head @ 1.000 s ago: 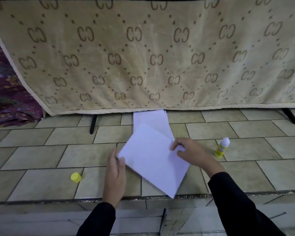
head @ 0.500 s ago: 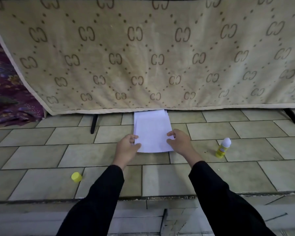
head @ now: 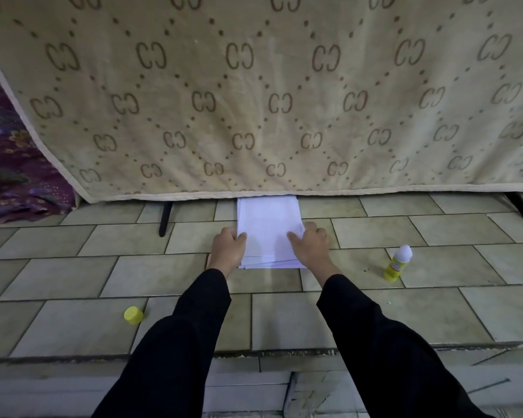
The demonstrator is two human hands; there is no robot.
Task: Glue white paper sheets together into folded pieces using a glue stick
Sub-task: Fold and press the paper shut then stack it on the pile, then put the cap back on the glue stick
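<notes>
A stack of white paper sheets (head: 267, 224) lies on the tiled ledge, its far end against the hanging blanket. My left hand (head: 227, 247) grips the stack's left edge with curled fingers, thumb at the paper's border. My right hand (head: 311, 244) holds the right edge, thumb lying on the top sheet and fingers over the side. The near ends of the sheets are slightly fanned. An uncapped yellow glue stick (head: 398, 263) with a white tip stands on the tiles to the right. Its yellow cap (head: 133, 315) lies to the left, nearer to me.
A beige patterned blanket (head: 254, 101) hangs over a rack with black feet (head: 164, 218) right behind the stack. Purple cloth (head: 15, 176) sits at far left. The tiled ledge (head: 73, 273) ends in a front edge near my arms.
The white sheet I held tilted near the front edge was carried forward and laid on the stack. Both hands moved away from me and now hold the stack's sides.
</notes>
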